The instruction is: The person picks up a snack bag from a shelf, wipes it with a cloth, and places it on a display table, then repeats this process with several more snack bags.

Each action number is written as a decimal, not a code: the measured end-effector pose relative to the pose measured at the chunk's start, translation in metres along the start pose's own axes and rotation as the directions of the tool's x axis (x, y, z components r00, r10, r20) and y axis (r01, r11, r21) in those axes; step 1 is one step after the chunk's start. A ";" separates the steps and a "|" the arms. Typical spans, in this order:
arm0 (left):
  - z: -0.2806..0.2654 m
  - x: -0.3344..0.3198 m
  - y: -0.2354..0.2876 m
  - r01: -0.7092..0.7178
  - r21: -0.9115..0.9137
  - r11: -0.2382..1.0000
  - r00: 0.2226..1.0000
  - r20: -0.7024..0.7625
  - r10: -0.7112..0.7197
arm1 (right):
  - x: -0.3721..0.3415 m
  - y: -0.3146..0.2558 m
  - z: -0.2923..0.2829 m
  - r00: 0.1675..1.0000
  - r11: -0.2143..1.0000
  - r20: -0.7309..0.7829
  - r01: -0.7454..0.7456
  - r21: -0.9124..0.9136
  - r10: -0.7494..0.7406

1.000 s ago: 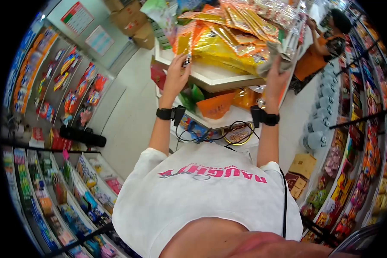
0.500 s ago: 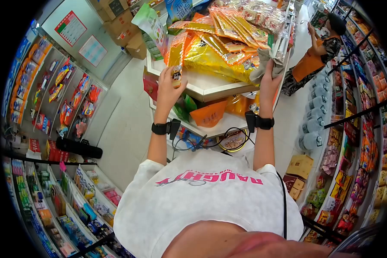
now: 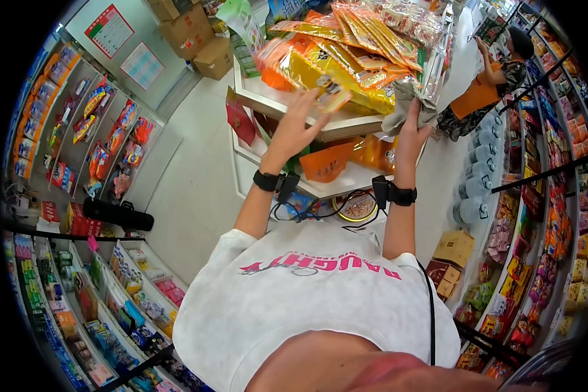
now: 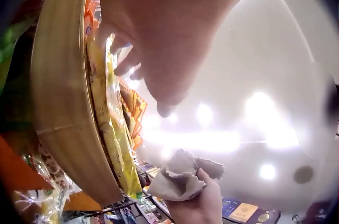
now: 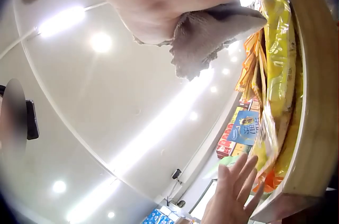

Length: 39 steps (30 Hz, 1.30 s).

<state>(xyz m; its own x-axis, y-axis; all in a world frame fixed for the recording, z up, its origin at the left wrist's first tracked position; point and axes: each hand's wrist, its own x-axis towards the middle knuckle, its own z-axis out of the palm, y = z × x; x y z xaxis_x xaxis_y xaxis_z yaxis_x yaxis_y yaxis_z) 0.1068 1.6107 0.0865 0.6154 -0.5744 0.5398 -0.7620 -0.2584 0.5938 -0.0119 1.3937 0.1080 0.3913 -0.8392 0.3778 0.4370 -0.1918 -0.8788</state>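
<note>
My left hand [image 3: 295, 132] is at the front edge of a tiered white display stand [image 3: 349, 129]. Its fingers are spread, fingertips right at the end of a blurred yellow-and-orange packet [image 3: 297, 66]. That packet slants over larger yellow bags [image 3: 375, 99]; in the right wrist view the spread left fingers [image 5: 241, 181] show beside the packets. A crumpled grey cloth [image 3: 398, 108] is gripped in my right hand [image 3: 411, 134] at the stand's right corner. From the left wrist view the right thumb lies over the cloth [image 4: 183, 179].
Flat orange packets [image 3: 375, 32] are heaped behind the yellow bags, and an orange bag [image 3: 326, 163] sits on the tier below. A person in an orange apron [image 3: 480, 91] stands beyond the right side. Large water bottles [image 3: 470, 209] line the right aisle; cardboard boxes [image 3: 212, 59] stand back left.
My left hand has moved right along the stand's edge and its fingers have spread. The packet it held near upright now slants right across the yellow bags. The right hand still grips the cloth.
</note>
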 end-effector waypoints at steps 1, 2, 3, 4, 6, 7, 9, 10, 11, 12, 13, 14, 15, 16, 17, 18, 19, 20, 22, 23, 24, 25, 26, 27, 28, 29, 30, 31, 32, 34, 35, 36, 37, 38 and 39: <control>0.004 0.001 0.000 -0.057 -0.021 0.998 0.997 0.057 0.058 | -0.004 0.000 0.002 1.000 1.000 -0.009 0.012 0.003 -0.012; 0.004 -0.001 0.000 -0.068 -0.028 0.997 0.996 0.061 0.069 | -0.008 0.001 0.004 1.000 1.000 -0.019 0.025 0.008 -0.025; 0.004 -0.004 0.000 -0.080 -0.034 0.996 0.994 0.065 0.082 | -0.011 0.001 0.004 1.000 1.000 -0.002 0.011 0.010 -0.011; 0.004 -0.006 -0.001 -0.090 -0.043 0.995 0.993 0.072 0.093 | -0.016 0.001 0.002 1.000 1.000 0.014 -0.005 0.010 0.005; 0.003 -0.011 -0.013 -0.100 0.053 0.994 0.994 0.045 0.097 | -0.027 0.005 -0.001 0.999 0.999 0.049 -0.020 -0.037 0.022; 0.003 -0.014 -0.020 -0.101 0.088 0.991 0.995 0.034 0.098 | -0.033 0.009 -0.002 0.997 0.996 0.070 -0.018 -0.083 0.024; -0.001 -0.018 -0.023 -0.091 0.114 0.989 0.996 0.017 0.089 | -0.050 0.000 0.005 0.995 0.988 0.091 -0.012 -0.153 0.027; -0.003 -0.021 -0.023 -0.095 0.079 0.992 0.995 0.028 0.093 | -0.057 0.001 0.008 0.995 0.983 0.094 -0.024 -0.180 0.041; -0.007 -0.024 -0.019 -0.097 0.042 0.994 0.995 0.038 0.096 | -0.064 0.005 0.010 0.994 0.977 0.096 -0.034 -0.209 0.056; -0.012 -0.028 -0.015 -0.098 0.005 0.995 0.994 0.048 0.098 | -0.069 0.012 0.011 0.993 0.970 0.098 -0.046 -0.239 0.071; -0.016 -0.033 -0.011 -0.082 -0.061 0.995 0.995 0.052 0.085 | -0.072 0.023 0.007 0.986 0.981 0.133 -0.073 -0.178 0.097; -0.021 -0.039 -0.007 -0.062 -0.126 0.990 0.996 0.057 0.070 | -0.076 0.025 0.007 0.989 0.979 0.107 -0.080 -0.187 0.101; -0.026 -0.046 -0.005 -0.041 -0.190 0.981 0.997 0.063 0.054 | -0.081 0.027 0.008 0.991 0.977 0.082 -0.088 -0.195 0.106; -0.032 -0.052 -0.004 -0.006 -0.220 0.976 0.996 0.081 0.024 | -0.086 0.028 0.008 0.992 0.974 0.057 -0.098 -0.205 0.112; -0.036 -0.058 -0.004 0.030 -0.250 0.968 0.995 0.099 -0.005 | -0.088 0.027 0.007 0.989 0.961 0.036 -0.133 -0.241 0.145; -0.039 -0.062 -0.007 0.066 -0.280 0.958 0.992 0.118 -0.034 | -0.090 0.029 0.007 0.991 0.961 0.029 -0.120 -0.249 0.132; -0.040 -0.067 -0.013 0.029 -0.288 0.957 0.996 0.087 -0.004 | -0.093 0.031 0.006 0.992 0.959 0.021 -0.112 -0.259 0.121; -0.041 -0.072 -0.018 0.049 -0.294 0.955 0.995 0.095 -0.022 | -0.097 0.033 0.007 0.994 0.959 0.014 -0.101 -0.266 0.108; -0.042 -0.082 -0.025 0.080 -0.302 0.950 0.993 0.108 -0.050 | -0.105 0.033 0.009 0.996 0.956 0.009 -0.081 -0.282 0.087; -0.043 -0.084 -0.028 0.134 -0.314 0.940 0.986 0.138 -0.094 | -0.107 0.034 0.009 0.996 0.953 0.022 -0.074 -0.295 0.084; -0.043 -0.086 -0.030 0.185 -0.326 0.927 0.976 0.169 -0.136 | -0.109 0.034 0.008 0.996 0.949 0.033 -0.067 -0.307 0.081; -0.043 -0.090 -0.031 0.238 -0.336 0.911 0.963 0.204 -0.176 | -0.113 0.032 0.005 0.994 0.947 0.036 -0.089 -0.309 0.106; -0.042 -0.093 -0.033 0.225 -0.315 0.922 0.967 0.189 -0.171 | -0.115 0.027 0.006 0.991 0.945 0.037 -0.110 -0.307 0.127; -0.042 -0.094 -0.035 0.204 -0.294 0.934 0.972 0.175 -0.158 | -0.116 0.024 0.006 0.989 0.945 0.032 -0.127 -0.301 0.143; -0.041 -0.092 -0.035 0.174 -0.274 0.946 0.978 0.159 -0.134 | -0.115 0.024 0.004 0.992 0.953 0.008 -0.115 -0.279 0.122; -0.041 -0.090 -0.032 0.177 -0.280 0.944 0.978 0.156 -0.137 | -0.113 0.024 0.001 0.995 0.962 -0.018 -0.099 -0.256 0.098; -0.041 -0.088 -0.027 0.177 -0.285 0.942 0.979 0.150 -0.139 | -0.108 0.022 -0.003 0.997 0.970 -0.042 -0.079 -0.229 0.071; -0.040 -0.086 -0.020 0.177 -0.288 0.941 0.980 0.139 -0.142 | -0.100 0.017 -0.007 0.997 0.970 -0.051 -0.064 -0.233 0.054; -0.035 -0.074 -0.007 0.163 -0.300 0.940 0.982 0.145 -0.124 | -0.084 0.010 -0.014 0.998 0.976 -0.061 -0.032 -0.217 0.019; -0.031 -0.070 0.011 0.196 -0.317 0.928 0.975 0.166 -0.149 | -0.067 0.007 -0.023 0.997 0.982 -0.071 -0.013 -0.191 0.000; -0.027 -0.064 0.021 0.202 -0.334 0.921 0.974 0.170 -0.152 | -0.058 0.009 -0.030 0.997 0.985 -0.080 -0.007 -0.172 -0.007; -0.019 -0.058 0.029 0.158 -0.339 0.927 0.983 0.147 -0.114 | -0.047 0.011 -0.037 0.996 0.988 -0.087 -0.003 -0.153 -0.011; -0.009 -0.052 0.036 0.116 -0.343 0.932 0.989 0.123 -0.078 | -0.034 0.014 -0.044 0.997 0.991 -0.081 0.008 -0.135 -0.019; 0.001 -0.047 0.043 0.078 -0.345 0.935 0.994 0.100 -0.046 | -0.022 0.014 -0.049 0.997 0.993 -0.074 0.014 -0.117 -0.022; 0.012 -0.042 0.050 0.064 -0.325 0.943 0.995 0.093 -0.035 | -0.010 0.015 -0.057 0.998 0.995 -0.066 0.014 -0.099 -0.021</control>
<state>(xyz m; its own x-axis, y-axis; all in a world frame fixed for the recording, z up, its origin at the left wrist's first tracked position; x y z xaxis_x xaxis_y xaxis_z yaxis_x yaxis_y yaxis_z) 0.0402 1.6127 0.0858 0.6204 -0.6346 0.4609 -0.6141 -0.0276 0.7887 -0.0554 1.3703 0.0748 0.3278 -0.8668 0.3757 0.3603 -0.2529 -0.8979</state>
